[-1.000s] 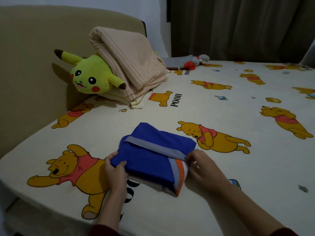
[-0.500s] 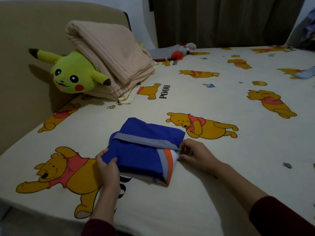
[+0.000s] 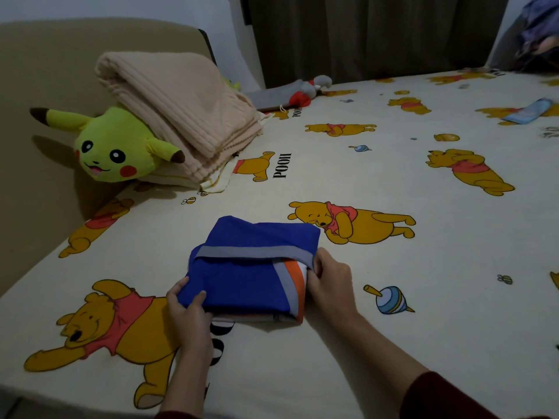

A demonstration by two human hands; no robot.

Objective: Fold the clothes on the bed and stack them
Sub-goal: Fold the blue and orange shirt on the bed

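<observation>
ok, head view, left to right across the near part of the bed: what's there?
Left hand gripping → folded blue garment with grey and orange stripes → right hand pinching its right edge → printed spinning top on the sheet.

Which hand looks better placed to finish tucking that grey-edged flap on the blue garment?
Probably the right hand: it grips the blue garment right at the grey-edged flap. The left hand holds the opposite near corner.

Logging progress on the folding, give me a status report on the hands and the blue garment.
Left hand grips blue garment near corner. Right hand pinches its right edge. Garment folded, on the bed. Nothing blocking.
</observation>
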